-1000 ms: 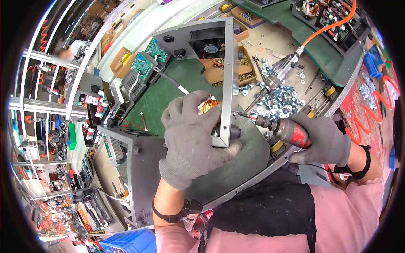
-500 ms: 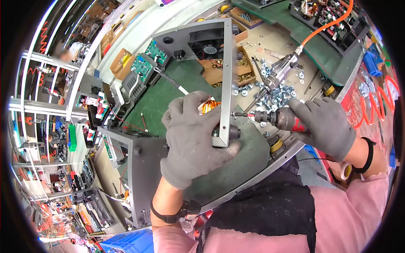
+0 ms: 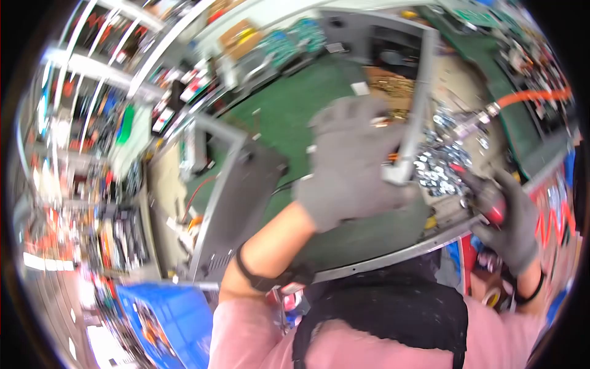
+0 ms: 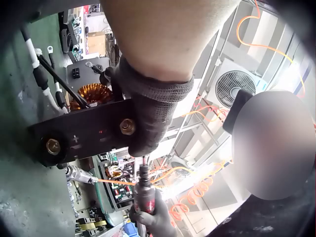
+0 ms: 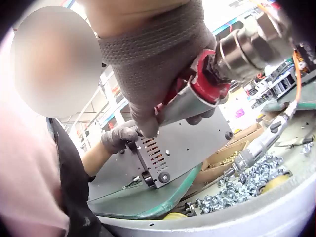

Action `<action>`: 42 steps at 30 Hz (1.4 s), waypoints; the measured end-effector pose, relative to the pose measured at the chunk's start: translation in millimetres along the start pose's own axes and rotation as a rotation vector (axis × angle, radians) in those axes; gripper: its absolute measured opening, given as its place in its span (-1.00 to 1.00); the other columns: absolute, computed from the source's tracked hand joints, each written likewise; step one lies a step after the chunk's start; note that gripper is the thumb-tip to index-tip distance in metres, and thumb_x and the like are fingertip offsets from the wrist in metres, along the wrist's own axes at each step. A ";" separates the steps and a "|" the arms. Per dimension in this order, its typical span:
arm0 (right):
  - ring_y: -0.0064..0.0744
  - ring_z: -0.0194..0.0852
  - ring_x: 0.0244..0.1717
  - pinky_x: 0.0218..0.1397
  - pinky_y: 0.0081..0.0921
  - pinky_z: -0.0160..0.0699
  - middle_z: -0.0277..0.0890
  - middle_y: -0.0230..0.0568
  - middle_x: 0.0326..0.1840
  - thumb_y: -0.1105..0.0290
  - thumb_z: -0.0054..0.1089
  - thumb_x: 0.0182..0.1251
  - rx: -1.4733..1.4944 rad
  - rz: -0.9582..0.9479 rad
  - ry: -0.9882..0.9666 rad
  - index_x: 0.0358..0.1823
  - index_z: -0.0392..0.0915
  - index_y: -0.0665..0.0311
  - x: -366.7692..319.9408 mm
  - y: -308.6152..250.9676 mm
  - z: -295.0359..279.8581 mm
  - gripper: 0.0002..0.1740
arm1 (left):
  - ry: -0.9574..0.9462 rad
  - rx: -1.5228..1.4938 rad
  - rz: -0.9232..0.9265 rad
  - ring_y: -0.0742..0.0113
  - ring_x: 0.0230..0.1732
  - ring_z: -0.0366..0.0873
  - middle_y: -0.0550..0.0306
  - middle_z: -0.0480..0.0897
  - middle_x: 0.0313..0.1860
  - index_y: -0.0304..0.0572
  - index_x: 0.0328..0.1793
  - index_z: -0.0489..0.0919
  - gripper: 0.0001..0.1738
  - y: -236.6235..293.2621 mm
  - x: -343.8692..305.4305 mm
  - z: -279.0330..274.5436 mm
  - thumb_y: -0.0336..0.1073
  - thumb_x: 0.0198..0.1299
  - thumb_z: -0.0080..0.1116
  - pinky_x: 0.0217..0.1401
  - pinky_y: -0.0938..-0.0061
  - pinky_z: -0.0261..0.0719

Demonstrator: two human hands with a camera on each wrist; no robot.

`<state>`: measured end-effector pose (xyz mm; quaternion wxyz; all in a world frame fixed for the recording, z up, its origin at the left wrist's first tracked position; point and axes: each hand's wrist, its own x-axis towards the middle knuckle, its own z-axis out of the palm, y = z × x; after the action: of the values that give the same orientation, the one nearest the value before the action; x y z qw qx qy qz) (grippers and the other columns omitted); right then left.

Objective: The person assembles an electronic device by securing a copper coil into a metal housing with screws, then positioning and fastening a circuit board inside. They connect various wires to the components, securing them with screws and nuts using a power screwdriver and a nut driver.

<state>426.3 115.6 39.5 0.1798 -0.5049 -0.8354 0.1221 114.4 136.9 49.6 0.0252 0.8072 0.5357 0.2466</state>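
Observation:
In a grey glove, the left hand (image 3: 356, 163) grips the near corner of a grey metal housing (image 3: 419, 111); the head view is blurred. The left wrist view shows that hand (image 4: 150, 111) on a dark end plate (image 4: 89, 136) with two brass nuts, a copper coil (image 4: 94, 94) behind it. The gloved right hand (image 3: 515, 221) holds a red and black power screwdriver (image 3: 488, 200) to the right of the housing. Close up in the right wrist view, the right hand's (image 5: 160, 74) fingers curl round the red tool (image 5: 190, 96), with the vented housing side (image 5: 192, 143) beyond.
Loose screws (image 3: 439, 172) lie in a pile right of the housing, beside a second driver (image 3: 467, 126) on an orange hose (image 3: 528, 96). A second grey panel (image 3: 236, 190) stands at left on the green mat (image 3: 276, 111). A blue crate (image 3: 178, 320) is at lower left.
The head view has turned, shifting the scene right. The right hand has drawn the screwdriver away from the housing's edge, and its tip now points up and left. The left hand keeps its grip.

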 end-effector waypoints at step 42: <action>0.09 0.63 -0.29 -0.26 -0.19 0.56 0.61 0.00 -0.30 0.05 0.57 -0.16 0.317 -0.074 -0.544 0.19 0.44 0.18 -7.4 -94.1 34.4 -0.17 | -0.296 0.119 -0.181 -0.10 0.29 0.34 -0.03 0.48 0.16 -0.16 0.12 0.58 -0.14 12.1 -118.3 -73.3 -0.02 -0.48 0.47 0.32 -0.01 0.23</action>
<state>339.7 65.0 43.3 0.0307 -0.3887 -0.8412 0.3746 57.5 11.5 73.7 0.0780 0.7832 0.6103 0.0896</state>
